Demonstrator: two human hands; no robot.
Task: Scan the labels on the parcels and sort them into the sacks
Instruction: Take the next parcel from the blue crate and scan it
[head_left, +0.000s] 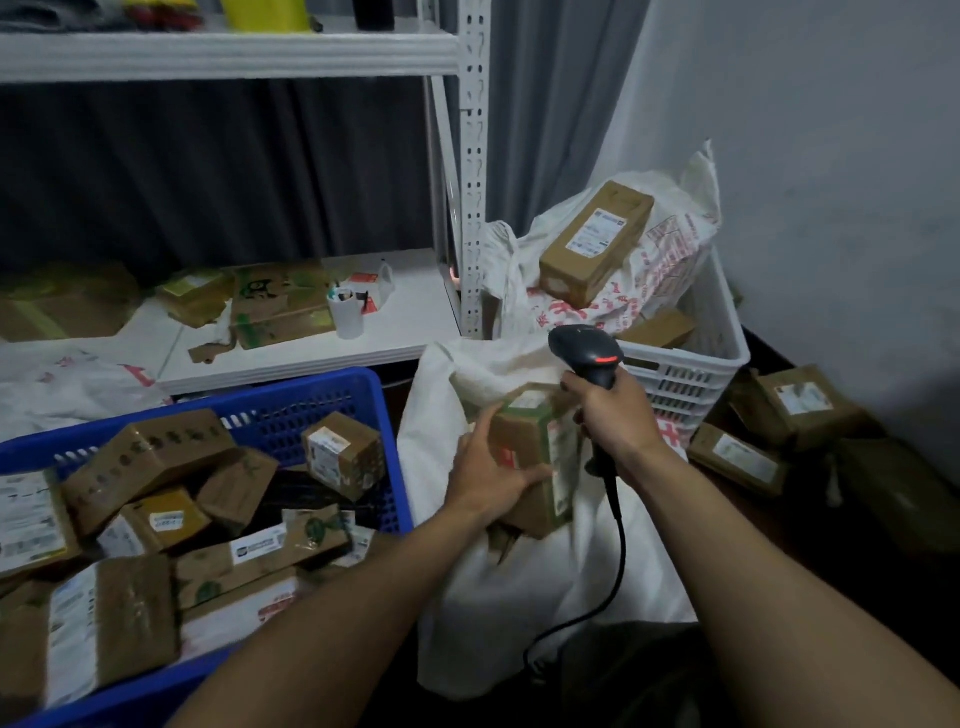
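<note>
Cardboard parcel (524, 441) is gripped by the left hand (485, 475) above the open mouth of the white sack (519, 597). The right hand (615, 413) grasps the handle of the black scanner (584, 348), whose head is just above the parcel's top edge. A blue crate (311, 387) holding other parcels (343, 452) stands left of the sack.

Narrow room over sack (519, 597), between blue crate (311, 387) and white basket (691, 374)

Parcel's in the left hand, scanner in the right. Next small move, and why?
Probably lower the parcel into the white sack and release: the left hand holds it over the sack's open mouth, and the scanner in the right hand points past its labels. Whether it scanned is not visible.
</note>
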